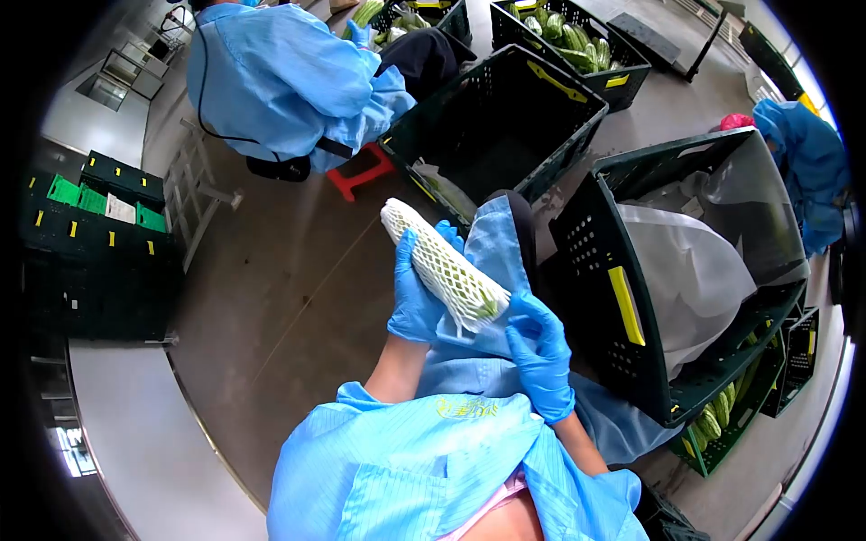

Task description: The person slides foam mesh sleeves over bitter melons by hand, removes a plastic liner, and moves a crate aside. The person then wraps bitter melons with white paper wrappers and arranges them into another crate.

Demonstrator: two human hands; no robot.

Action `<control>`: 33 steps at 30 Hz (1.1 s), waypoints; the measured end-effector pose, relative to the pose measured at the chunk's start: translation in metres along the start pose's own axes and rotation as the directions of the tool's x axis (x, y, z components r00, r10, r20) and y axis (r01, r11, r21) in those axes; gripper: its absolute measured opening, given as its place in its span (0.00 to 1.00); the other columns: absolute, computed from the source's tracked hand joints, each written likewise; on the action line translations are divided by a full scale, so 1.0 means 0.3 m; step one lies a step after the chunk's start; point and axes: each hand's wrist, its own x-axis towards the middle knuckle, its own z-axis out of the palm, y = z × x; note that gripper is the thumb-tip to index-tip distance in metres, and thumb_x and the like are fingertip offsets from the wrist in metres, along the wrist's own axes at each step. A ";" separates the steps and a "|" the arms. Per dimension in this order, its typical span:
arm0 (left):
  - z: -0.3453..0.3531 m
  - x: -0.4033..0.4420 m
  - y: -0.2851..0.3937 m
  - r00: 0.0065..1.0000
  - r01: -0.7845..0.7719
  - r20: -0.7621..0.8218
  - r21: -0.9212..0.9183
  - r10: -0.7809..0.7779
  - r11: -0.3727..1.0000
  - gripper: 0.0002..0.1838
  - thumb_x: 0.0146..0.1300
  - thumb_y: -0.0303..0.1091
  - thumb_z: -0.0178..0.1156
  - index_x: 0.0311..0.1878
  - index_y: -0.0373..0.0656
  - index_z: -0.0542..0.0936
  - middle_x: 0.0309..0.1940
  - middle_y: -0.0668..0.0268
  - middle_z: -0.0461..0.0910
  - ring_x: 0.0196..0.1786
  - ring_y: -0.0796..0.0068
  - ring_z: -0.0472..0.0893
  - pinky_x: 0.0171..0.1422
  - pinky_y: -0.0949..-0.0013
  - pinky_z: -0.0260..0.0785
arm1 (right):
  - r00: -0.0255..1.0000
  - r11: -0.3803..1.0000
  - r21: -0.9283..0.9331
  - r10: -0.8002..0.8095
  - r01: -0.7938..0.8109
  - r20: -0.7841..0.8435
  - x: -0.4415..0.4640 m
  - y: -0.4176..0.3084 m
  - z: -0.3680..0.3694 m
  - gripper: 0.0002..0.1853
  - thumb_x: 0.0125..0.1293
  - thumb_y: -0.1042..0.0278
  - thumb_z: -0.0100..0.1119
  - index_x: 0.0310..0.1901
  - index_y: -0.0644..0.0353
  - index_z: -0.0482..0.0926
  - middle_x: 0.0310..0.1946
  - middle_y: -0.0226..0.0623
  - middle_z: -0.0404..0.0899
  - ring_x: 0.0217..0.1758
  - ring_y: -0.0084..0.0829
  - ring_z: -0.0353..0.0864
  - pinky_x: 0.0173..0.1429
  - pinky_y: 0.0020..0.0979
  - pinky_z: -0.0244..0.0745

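Note:
A zucchini in a white foam net sleeve (442, 261) lies slanted above my lap, its green skin showing through the mesh and at the lower end. My left hand (417, 293), in a blue glove, is wrapped around it from the left and beneath, with fingertips showing on the far side. At the sleeve's lower right end, my right hand (543, 353), also gloved in blue, has its thumb and fingers pinched at the net's edge. The exact contact of those fingertips is partly hidden.
Close on my right, a tilted dark crate (595, 270) holds white translucent liner material (686, 270). Ahead stands another dark crate (505, 108). Striped zucchini fill a crate (577, 41) behind it. A blue-clad co-worker (280, 81) sits at upper left; stacked crates (99, 243) stand far left.

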 end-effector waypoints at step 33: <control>0.046 0.244 0.100 0.959 -0.279 0.059 0.340 0.276 0.898 0.23 0.73 0.45 0.53 0.67 0.46 0.69 0.37 0.70 0.73 0.31 0.79 0.74 0.37 0.72 0.73 | 0.879 0.912 0.079 0.362 -0.404 0.311 0.052 0.039 -0.083 0.40 0.53 0.62 0.76 0.66 0.64 0.70 0.56 0.41 0.80 0.55 0.26 0.80 0.61 0.27 0.74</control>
